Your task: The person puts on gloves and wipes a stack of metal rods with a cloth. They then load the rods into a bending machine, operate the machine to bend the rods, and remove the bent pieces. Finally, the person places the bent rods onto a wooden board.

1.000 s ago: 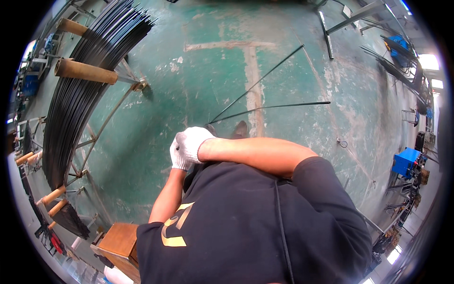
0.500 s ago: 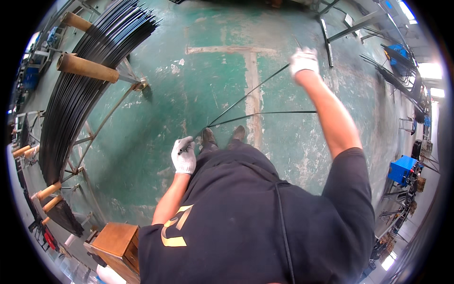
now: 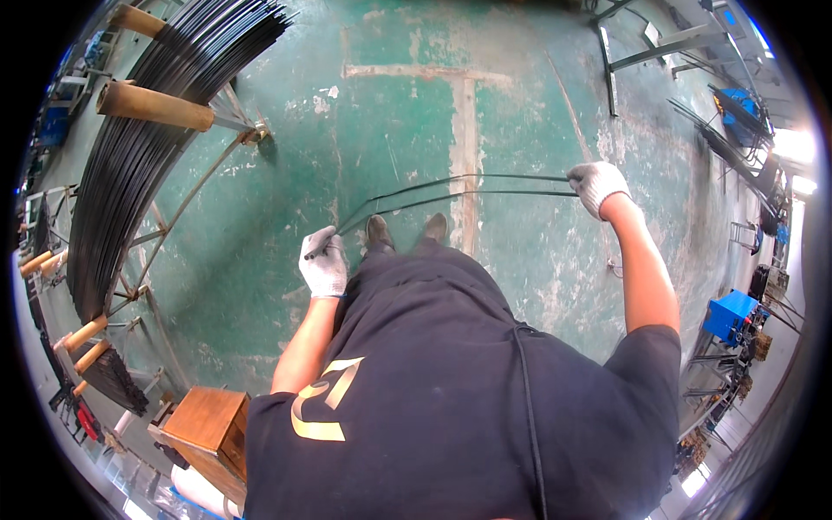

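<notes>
Both my hands wear pale knitted gloves. My left hand [image 3: 323, 262], low and left of my shoes, is closed around dark thin pieces whose short ends stick out past the fingers. From it two long, thin black strips run rightward over the floor: an upper strip [image 3: 520, 176] and a lower strip [image 3: 520, 192]. They lie roughly side by side and bow slightly upward in the middle. At their right end my right hand [image 3: 598, 187] has its fingers curled shut on the upper strip. The lower one reaches the hand's edge; whether it is gripped too is unclear.
On my left a metal rack with brown roller-like arms [image 3: 156, 106] bears a thick bundle of long black strips [image 3: 130, 173]. A wooden cabinet [image 3: 204, 420] stands at the lower left. To the right are a metal frame [image 3: 611, 74] and a blue box-shaped machine [image 3: 730, 316].
My right hand has come down and slightly right from a raised position. The strips, spread apart in a V before, now run nearly parallel. My left hand has shifted slightly left and up.
</notes>
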The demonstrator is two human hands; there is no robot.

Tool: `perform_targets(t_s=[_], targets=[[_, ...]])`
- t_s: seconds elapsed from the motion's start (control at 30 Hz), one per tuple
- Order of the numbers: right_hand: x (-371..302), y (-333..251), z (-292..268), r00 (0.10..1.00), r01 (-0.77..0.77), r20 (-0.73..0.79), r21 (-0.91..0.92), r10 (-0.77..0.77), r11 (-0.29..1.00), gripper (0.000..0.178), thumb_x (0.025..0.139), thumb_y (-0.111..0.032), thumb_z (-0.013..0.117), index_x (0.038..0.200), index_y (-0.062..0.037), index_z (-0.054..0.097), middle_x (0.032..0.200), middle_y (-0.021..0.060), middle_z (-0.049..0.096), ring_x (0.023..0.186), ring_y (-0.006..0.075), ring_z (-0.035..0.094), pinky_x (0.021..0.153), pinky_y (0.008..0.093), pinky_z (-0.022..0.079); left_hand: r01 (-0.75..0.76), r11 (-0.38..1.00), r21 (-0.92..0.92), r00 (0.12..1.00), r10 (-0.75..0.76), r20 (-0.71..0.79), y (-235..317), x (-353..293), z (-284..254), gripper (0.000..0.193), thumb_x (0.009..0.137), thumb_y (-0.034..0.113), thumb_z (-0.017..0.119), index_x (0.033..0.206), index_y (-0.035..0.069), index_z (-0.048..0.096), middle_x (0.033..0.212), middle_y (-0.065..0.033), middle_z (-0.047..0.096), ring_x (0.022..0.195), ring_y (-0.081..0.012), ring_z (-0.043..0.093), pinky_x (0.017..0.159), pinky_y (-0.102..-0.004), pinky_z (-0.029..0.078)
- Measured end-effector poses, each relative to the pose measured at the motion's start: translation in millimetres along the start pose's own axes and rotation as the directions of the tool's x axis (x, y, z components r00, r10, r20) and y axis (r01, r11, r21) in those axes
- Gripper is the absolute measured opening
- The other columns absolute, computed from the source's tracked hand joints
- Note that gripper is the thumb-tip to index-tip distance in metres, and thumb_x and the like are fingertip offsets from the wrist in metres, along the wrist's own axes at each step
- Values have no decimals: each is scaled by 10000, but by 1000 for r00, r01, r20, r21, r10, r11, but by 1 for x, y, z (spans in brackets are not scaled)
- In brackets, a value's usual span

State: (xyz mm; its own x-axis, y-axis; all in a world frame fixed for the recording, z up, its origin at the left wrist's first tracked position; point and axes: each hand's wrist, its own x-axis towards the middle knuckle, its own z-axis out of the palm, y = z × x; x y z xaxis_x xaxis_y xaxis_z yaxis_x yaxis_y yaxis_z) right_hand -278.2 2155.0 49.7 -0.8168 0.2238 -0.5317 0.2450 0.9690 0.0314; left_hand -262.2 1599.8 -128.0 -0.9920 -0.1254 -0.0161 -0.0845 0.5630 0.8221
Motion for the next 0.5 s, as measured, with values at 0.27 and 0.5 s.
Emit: perform_targets(t_s=[0.27,0.5], targets=[[-49,2,20,995,-79,59,32,77,996,258,1015,-266,671,1192,-156,823,1106,162,803,1054,388,753,936,479,593,16,1000,1,999,-16,30,16,4,-6,145,967,-24,757,1099,24,789,1080,-80,738,994,-198,734,903,-332,585],[-86,3,40,990,-85,123,129,69,988,274,1006,-279,669,1196,-158,825,1068,170,806,1026,392,760,931,480,593,48,993,110,999,-49,1,14,11,-5,135,969,8,766,1098,39,788,1060,-93,734,1001,-218,746,909,-347,589]])
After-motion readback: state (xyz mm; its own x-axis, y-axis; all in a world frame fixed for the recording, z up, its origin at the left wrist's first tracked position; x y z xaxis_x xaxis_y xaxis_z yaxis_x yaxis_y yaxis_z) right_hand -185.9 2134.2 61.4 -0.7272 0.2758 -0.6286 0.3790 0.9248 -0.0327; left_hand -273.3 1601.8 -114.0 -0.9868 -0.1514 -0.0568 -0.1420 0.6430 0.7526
